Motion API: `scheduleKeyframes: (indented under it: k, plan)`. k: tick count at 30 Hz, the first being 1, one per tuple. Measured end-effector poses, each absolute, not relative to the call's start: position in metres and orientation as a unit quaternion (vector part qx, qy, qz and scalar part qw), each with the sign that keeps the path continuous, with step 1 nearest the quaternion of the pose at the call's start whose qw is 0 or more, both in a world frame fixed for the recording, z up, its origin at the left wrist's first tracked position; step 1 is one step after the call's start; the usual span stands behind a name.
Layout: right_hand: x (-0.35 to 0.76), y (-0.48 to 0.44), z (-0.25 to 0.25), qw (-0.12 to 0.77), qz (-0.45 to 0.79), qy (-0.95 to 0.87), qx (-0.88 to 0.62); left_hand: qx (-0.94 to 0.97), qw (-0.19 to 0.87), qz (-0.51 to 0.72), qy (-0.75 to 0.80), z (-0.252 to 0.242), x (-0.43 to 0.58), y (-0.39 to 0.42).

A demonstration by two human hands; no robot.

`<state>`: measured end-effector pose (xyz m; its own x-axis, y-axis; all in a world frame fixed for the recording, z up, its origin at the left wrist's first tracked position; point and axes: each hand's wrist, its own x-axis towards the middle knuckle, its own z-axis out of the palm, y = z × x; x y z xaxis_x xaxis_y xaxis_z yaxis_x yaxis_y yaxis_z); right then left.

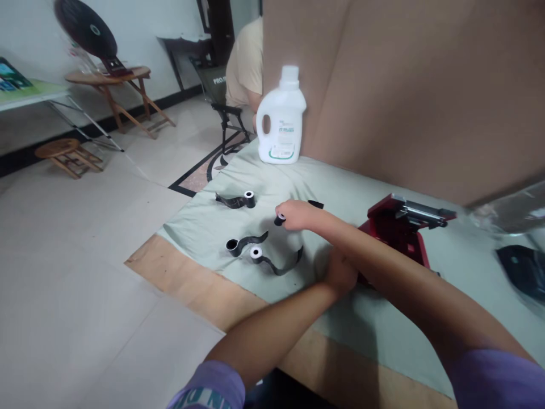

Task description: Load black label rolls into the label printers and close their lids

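Note:
My right hand [298,216] reaches left across my other arm and is closed around a black curved strap piece with a white-rimmed ring end [280,219]. My left hand [340,274] lies under the right forearm beside the red tool [394,233]; its fingers are hidden. Three similar black strap pieces lie on the pale green cloth [200,224]: one [237,200] farther off, one [242,245] nearer, and a third [272,262] just below my right hand.
A white detergent jug [281,118] stands at the cloth's far edge against a cardboard wall [404,85]. A black object [523,270] lies at right. A seated person's back [244,65] shows behind. Wooden stool [68,154] and folding tables stand on the tiled floor.

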<state>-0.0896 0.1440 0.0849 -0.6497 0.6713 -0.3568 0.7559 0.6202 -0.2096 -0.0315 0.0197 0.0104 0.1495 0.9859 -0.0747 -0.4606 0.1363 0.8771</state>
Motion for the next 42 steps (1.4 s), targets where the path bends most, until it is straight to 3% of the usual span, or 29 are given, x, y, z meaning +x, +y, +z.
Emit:
scheduleKeyframes:
  k: [3, 9, 14, 17, 20, 22, 25, 34, 42]
  plan:
    - [-0.071, 0.145, 0.092, 0.046, -0.210, 0.884, 0.416, 0.392, 0.618, 0.586, 0.347, 0.002, -0.027, 0.023]
    - [-0.001, 0.120, 0.130, -0.296, -0.495, 0.688, 0.440, 0.406, 0.559, 0.590, 0.418, -0.009, -0.022, 0.033]
    - [0.087, 0.063, 0.149, -0.409, -0.611, 0.550, 0.396, 0.423, 0.520, 0.620, 0.408, -0.009, -0.021, 0.027]
    - [0.136, 0.031, 0.150, -0.397, -0.614, 0.542, 0.414, 0.514, 0.429, 0.638, 0.380, -0.005, -0.025, 0.018]
    - [0.169, 0.016, 0.146, -0.343, -0.543, 0.616, 0.456, 0.667, 0.237, 0.636, 0.307, 0.005, -0.032, 0.008]
    - [0.180, 0.014, 0.142, -0.263, -0.467, 0.688, 0.490, 0.746, 0.109, 0.607, 0.253, 0.012, -0.035, 0.003]
    - [0.182, 0.019, 0.136, -0.135, -0.375, 0.751, 0.526, 0.798, 0.003, 0.572, 0.190, 0.017, -0.034, -0.003]
    - [0.161, 0.033, 0.110, -0.069, -0.160, 0.794, 0.583, 0.815, -0.033, 0.537, 0.215, 0.009, -0.031, -0.002]
    - [0.159, 0.043, 0.097, -0.051, -0.136, 0.791, 0.595, 0.835, -0.046, 0.497, 0.231, 0.023, -0.032, -0.003]
